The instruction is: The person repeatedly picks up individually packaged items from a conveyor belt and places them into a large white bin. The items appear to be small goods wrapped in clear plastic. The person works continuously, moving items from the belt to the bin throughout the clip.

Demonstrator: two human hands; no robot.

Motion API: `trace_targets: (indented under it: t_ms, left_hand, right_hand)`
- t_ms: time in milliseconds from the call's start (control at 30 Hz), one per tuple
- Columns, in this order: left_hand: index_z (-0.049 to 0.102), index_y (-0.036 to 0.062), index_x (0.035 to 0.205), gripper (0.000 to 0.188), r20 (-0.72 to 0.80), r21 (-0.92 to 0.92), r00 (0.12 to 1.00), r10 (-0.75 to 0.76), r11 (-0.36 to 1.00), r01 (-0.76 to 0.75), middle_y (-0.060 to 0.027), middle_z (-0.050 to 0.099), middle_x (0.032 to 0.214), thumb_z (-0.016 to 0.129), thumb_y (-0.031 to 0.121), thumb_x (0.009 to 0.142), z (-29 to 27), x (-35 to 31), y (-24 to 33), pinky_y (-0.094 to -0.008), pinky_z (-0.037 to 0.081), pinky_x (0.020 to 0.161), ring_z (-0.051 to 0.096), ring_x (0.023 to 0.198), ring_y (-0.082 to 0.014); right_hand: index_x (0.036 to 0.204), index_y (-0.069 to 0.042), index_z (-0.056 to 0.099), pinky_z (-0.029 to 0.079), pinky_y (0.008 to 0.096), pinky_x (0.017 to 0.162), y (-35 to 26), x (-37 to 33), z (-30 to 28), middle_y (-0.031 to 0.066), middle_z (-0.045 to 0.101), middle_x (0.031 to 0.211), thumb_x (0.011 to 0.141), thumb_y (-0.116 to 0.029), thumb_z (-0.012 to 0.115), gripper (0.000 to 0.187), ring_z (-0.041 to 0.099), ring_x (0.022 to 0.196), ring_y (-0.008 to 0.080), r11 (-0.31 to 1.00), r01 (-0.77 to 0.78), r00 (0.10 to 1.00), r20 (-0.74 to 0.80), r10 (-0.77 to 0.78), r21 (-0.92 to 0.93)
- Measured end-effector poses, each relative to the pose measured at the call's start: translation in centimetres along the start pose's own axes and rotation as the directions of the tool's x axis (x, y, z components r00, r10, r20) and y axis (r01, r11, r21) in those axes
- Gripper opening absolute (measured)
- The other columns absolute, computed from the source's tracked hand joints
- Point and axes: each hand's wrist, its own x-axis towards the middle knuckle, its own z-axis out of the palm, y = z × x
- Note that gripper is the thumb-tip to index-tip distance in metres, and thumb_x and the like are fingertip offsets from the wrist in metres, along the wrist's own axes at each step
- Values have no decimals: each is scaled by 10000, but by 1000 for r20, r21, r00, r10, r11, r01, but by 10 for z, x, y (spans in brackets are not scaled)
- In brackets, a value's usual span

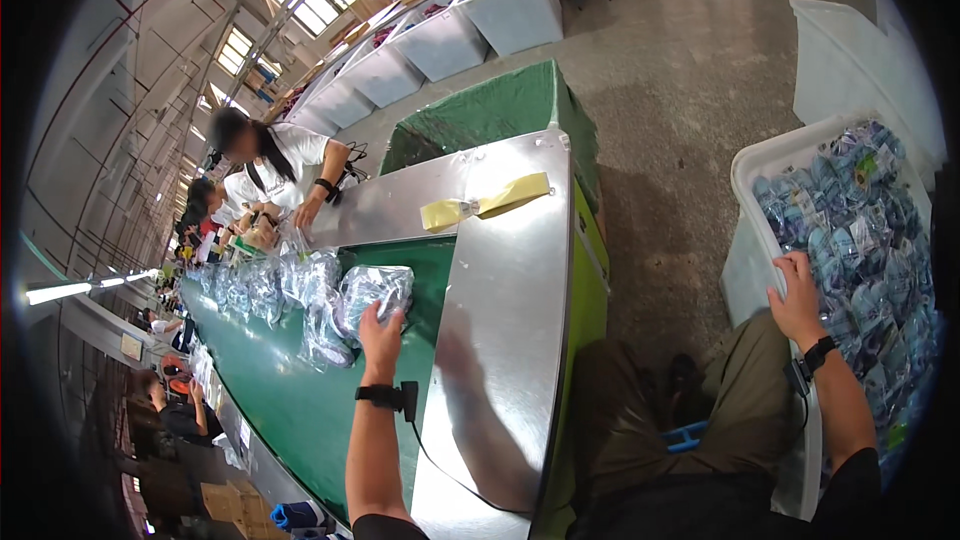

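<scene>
My left hand (380, 340) is over the green conveyor belt, its fingers closed on the near edge of a clear plastic bag (376, 292). Something pale and bluish is packed inside that bag; its kind is hard to make out through the shine. More clear bags (312, 285) lie in a heap just left of it along the belt (270, 380). Off to the right, my right hand (797, 300) grips the near-left rim of a white bin (748, 175). Many bagged blue items (850, 240), which look like shoes, fill this bin.
A metal table edge (497, 340) with yellow tape (485, 202) borders the belt. Beyond it stands a green-lined bin (490, 115). A co-worker (280, 155) handles bags at the belt's far side. White tubs (510, 15) line the back. A blue stool (685, 436) shows between my legs.
</scene>
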Motion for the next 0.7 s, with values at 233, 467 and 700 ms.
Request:
trace_targets:
  t_ms: [233,467,700]
  left_hand:
    - [465,-82,1570,814,31,351,988,151,924,-153,-341,451,1603,775,366,965,8,-32,-65,-532,305,1284,397,1517,-493]
    - [256,-29,1700,714,314,-348,935,-162,897,272,-278,523,1590,521,357,1161,-21,-151,-9,-439,356,1257,491,1494,-360]
    - [133,96,1743,897,142,-814,797,-587,389,431,-286,370,1681,682,293,1062,-46,-156,13,-522,357,1250,436,1523,-393]
  right_hand:
    - [1307,-60,611,527,483,1020,5,-1,2,153,521,1349,812,6,772,525,606,1240,430,1000,22,1000,-18,-22,6]
    - [1318,-54,599,508,473,1049,11,-2,5,153,517,1365,819,10,750,525,587,1269,432,1000,13,1000,-6,-13,0]
    - [1320,-52,596,503,455,1056,10,-1,4,147,518,1375,827,4,735,515,581,1283,422,1000,-6,1000,14,6,14]
